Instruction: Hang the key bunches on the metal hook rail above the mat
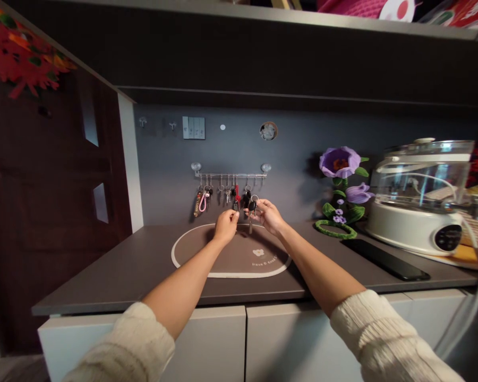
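Arms outstretched, right hand pinches a black-fobbed key ring; left hand pinches narrowly below a key rack, its hold unclear.

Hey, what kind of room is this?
Probably a home kitchen: a glass-topped electric cooker sits on the dark counter over white cupboards, and a rail of keys hangs on the wall.

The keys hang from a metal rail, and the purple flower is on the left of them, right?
Not quite. The head view shows the purple artificial flower on the right of the keys, not the left. The keys do hang from the metal rail.
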